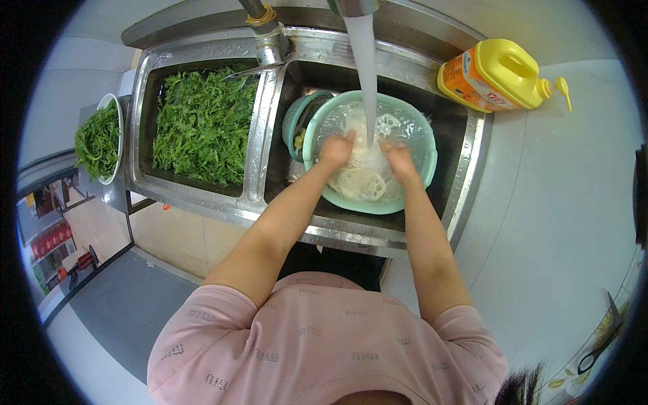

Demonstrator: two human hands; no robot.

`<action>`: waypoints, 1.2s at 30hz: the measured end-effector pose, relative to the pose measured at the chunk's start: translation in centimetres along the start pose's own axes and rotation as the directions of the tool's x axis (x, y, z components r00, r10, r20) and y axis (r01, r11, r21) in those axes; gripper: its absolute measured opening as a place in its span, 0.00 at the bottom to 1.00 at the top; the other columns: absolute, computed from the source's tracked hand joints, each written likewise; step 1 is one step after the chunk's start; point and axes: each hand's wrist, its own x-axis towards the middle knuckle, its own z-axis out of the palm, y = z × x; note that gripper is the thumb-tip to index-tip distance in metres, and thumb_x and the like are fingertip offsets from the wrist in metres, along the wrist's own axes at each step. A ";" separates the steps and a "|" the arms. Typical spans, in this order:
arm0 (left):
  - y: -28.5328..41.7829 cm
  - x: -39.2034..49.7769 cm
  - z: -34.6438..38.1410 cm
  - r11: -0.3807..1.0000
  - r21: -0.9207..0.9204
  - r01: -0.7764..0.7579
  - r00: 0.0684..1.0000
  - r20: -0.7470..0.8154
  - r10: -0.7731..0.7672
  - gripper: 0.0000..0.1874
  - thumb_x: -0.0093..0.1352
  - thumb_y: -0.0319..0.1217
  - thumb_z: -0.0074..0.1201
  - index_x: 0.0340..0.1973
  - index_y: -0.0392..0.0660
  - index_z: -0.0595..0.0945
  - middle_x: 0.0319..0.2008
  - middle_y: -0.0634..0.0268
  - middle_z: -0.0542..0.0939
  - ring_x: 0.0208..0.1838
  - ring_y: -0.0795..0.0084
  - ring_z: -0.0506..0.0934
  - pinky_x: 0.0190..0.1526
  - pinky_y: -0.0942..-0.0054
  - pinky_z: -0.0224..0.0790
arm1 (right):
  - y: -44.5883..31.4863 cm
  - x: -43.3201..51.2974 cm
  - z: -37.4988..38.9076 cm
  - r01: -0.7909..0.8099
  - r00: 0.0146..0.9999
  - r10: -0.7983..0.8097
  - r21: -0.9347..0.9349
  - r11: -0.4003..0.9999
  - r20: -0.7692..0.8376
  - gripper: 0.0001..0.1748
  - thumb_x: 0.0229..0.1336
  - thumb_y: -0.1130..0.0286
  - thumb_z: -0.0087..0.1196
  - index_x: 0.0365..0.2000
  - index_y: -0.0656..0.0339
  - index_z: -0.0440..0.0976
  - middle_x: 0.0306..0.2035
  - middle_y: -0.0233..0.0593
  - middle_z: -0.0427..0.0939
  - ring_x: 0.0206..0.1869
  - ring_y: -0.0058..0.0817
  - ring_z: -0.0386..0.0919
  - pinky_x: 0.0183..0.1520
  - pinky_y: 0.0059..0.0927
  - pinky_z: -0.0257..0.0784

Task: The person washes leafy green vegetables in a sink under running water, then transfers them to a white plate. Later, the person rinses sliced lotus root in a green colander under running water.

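Water from the faucet (357,7) runs into a pale green plastic basket (429,172) standing in the right sink basin. Inside it, sliced lotus root (360,184) lies in splashing water. My left hand (336,151) is in the basket, left of the stream, its fingertips partly hidden by water. To the stream's right, my right hand (399,158) reaches into the same basket among the slices. Whether either hand grips a slice cannot be told. A smaller teal basket (288,126) stands against the left side of the green one, with some pale yellowish bits inside.
Leafy greens (202,126) fill the left basin. More greens lie in a white dish (119,136) at the far left. A yellow detergent jug (493,76) lies at the sink's back right corner. Black-handled scissors (600,349) are at the lower right.
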 end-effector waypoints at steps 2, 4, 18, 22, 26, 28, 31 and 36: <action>-0.5 -0.1 0.9 0.995 -0.027 -0.096 0.995 -0.008 0.096 0.22 0.65 0.38 0.54 0.46 0.32 0.77 0.41 0.40 0.80 0.50 0.42 0.77 0.53 0.54 0.68 | -0.2 -0.4 0.7 0.019 1.000 -0.023 0.171 0.985 0.021 0.40 0.54 0.60 0.62 0.61 0.72 0.59 0.52 0.55 0.73 0.52 0.42 0.75 0.52 0.40 0.72; -0.7 -0.8 0.9 0.972 -0.140 -0.189 0.982 -0.017 0.189 0.23 0.63 0.31 0.54 0.51 0.32 0.74 0.46 0.40 0.79 0.52 0.42 0.76 0.54 0.55 0.68 | -0.5 -0.6 0.9 0.015 0.988 -0.058 0.287 0.958 0.141 0.45 0.52 0.65 0.64 0.64 0.71 0.54 0.56 0.57 0.70 0.55 0.42 0.73 0.52 0.41 0.72; 1.7 -0.9 -1.5 0.875 -0.445 0.190 0.978 0.167 -0.127 0.23 0.67 0.39 0.57 0.50 0.31 0.76 0.43 0.51 0.81 0.45 0.61 0.80 0.47 0.65 0.73 | -0.1 0.6 -1.3 -0.133 0.988 0.107 0.258 0.957 0.113 0.30 0.59 0.60 0.55 0.54 0.72 0.67 0.52 0.49 0.75 0.51 0.40 0.76 0.53 0.37 0.71; 0.2 -0.3 -1.2 0.964 -0.240 0.117 0.991 0.099 -0.095 0.22 0.66 0.35 0.58 0.49 0.30 0.77 0.42 0.50 0.81 0.45 0.59 0.80 0.48 0.64 0.72 | 0.9 -0.2 -2.6 -0.053 0.994 0.045 0.089 0.995 0.096 0.28 0.58 0.64 0.56 0.55 0.71 0.67 0.54 0.48 0.73 0.51 0.40 0.75 0.53 0.38 0.71; -0.7 -0.9 -0.5 0.761 -0.643 0.091 0.989 0.145 0.004 0.20 0.67 0.31 0.55 0.52 0.33 0.75 0.41 0.53 0.80 0.42 0.62 0.79 0.40 0.65 0.74 | 2.3 -1.2 -2.9 0.022 0.948 -0.038 0.056 0.998 0.316 0.29 0.57 0.73 0.56 0.58 0.71 0.63 0.55 0.49 0.72 0.53 0.42 0.75 0.54 0.39 0.71; -0.8 -0.8 -0.3 0.825 -0.564 -0.030 0.994 0.073 0.086 0.22 0.67 0.29 0.54 0.55 0.32 0.73 0.42 0.51 0.79 0.43 0.61 0.79 0.41 0.64 0.74 | 2.4 -1.4 -2.6 -0.016 0.964 -0.031 0.174 0.985 0.262 0.32 0.56 0.76 0.56 0.60 0.72 0.59 0.57 0.52 0.71 0.56 0.45 0.73 0.55 0.39 0.71; -0.8 -0.1 -0.1 0.688 -0.713 0.135 0.989 0.053 -0.140 0.27 0.64 0.33 0.59 0.55 0.29 0.71 0.48 0.47 0.78 0.47 0.60 0.79 0.50 0.65 0.71 | 1.7 -1.5 -2.3 -0.178 0.982 0.072 0.711 0.680 0.177 0.35 0.54 0.77 0.60 0.60 0.71 0.59 0.56 0.51 0.71 0.55 0.42 0.73 0.54 0.38 0.72; -0.6 -0.6 0.0 0.651 -0.727 0.216 0.975 0.127 -0.182 0.27 0.67 0.33 0.57 0.56 0.30 0.70 0.47 0.49 0.78 0.45 0.62 0.79 0.44 0.64 0.74 | 1.6 -2.7 -2.8 -0.152 0.877 0.053 0.173 0.973 0.477 0.32 0.53 0.70 0.64 0.57 0.66 0.65 0.51 0.45 0.75 0.51 0.34 0.75 0.52 0.34 0.72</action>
